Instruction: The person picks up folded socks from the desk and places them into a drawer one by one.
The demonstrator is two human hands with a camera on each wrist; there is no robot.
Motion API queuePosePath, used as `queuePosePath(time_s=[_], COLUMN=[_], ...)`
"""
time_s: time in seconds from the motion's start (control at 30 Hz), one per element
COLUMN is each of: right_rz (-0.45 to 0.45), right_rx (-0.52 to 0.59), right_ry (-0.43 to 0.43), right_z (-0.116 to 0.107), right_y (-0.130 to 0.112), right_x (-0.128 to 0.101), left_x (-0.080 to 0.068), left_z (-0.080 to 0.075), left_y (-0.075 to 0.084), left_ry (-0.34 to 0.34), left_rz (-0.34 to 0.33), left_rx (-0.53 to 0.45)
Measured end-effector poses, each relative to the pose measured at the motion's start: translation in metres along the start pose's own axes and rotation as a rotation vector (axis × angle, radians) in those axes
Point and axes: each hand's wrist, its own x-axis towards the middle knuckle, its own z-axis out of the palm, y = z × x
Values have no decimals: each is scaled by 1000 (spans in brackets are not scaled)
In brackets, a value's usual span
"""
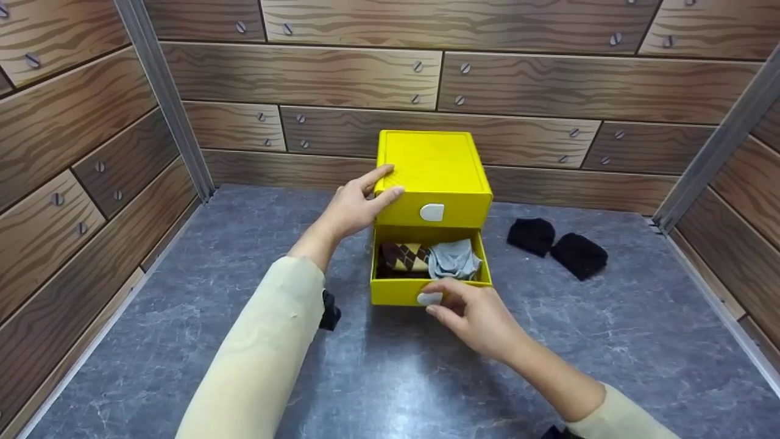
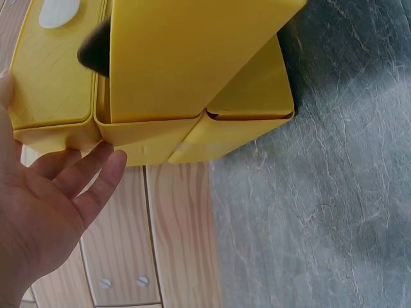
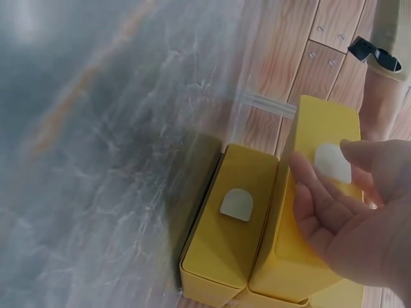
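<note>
Left hand rests open-fingered on the yellow drawer box; right hand pinches the white tab of its pulled-out lower drawer, socks inside, just above that hand

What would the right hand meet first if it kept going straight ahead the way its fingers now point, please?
The right hand points at the open lower drawer; its fingertips already seem to touch the white handle, so it would meet that drawer front first.
</note>
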Motion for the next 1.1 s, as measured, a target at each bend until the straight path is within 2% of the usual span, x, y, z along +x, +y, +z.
queuePosePath(time_s=[0.23, 0.67, 1.1], right_rz=[20, 153, 130], right_rx=[-13, 53, 39], right_ry=[27, 9, 23], right_z=[2, 2, 1], right_y=[5, 23, 38], right_x=[17, 49, 67], left_x=[0, 2, 2], left_z=[0, -2, -1], left_y=[1, -1, -1], left_ry=[0, 3, 14], left_rz=[-13, 6, 21], left_rx=[6, 19, 28])
